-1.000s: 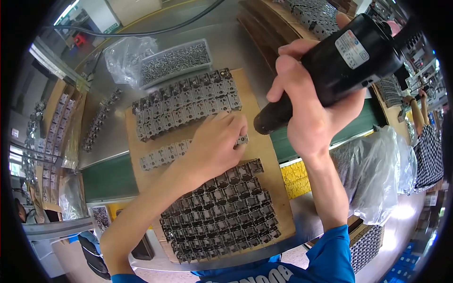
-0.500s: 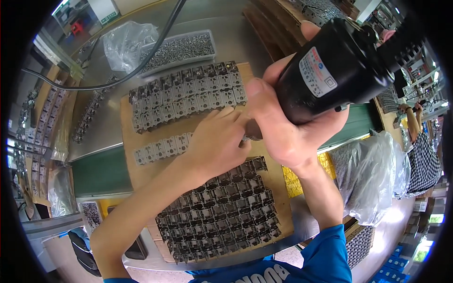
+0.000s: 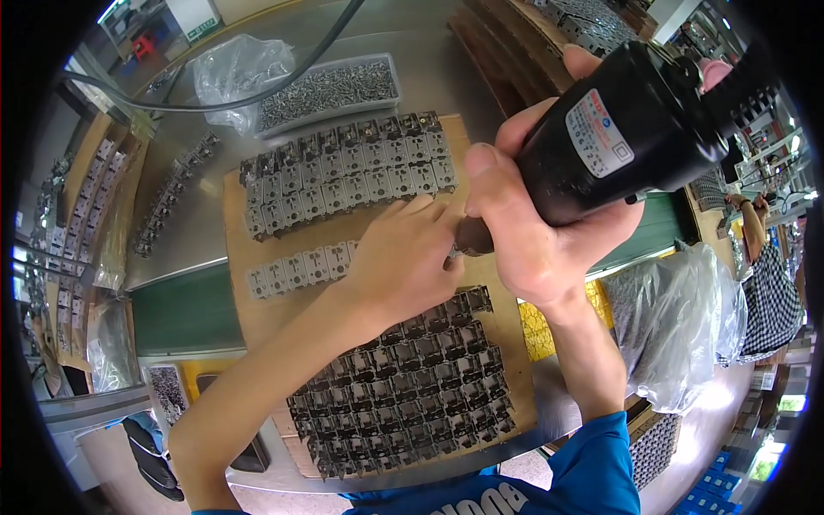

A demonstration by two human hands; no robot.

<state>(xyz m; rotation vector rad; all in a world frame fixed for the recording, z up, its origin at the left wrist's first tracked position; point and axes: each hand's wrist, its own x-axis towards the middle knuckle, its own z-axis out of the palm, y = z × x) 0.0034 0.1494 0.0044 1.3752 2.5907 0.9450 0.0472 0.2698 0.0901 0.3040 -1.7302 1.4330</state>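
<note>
"Your right hand (image 3: 536, 249)?"
"I have it wrapped round the driver (image 3: 631, 129), nose beside my left hand (image 3: 403, 257)."
"And that one?"
"Fingers bent; I can't tell its grip. Plates (image 3: 296, 272) lie just left of it."

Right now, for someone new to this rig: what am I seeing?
No robot: a person works bare-handed, seen by a downward-looking fisheye camera on the head, which bends straight edges. The right hand grips a black power tool, its nose close to the left hand. What the left one holds is mostly hidden. On the brown board lie grey metal parts and, nearer the body, rows of dark parts; beyond stands a tray of small metal pieces.
</note>
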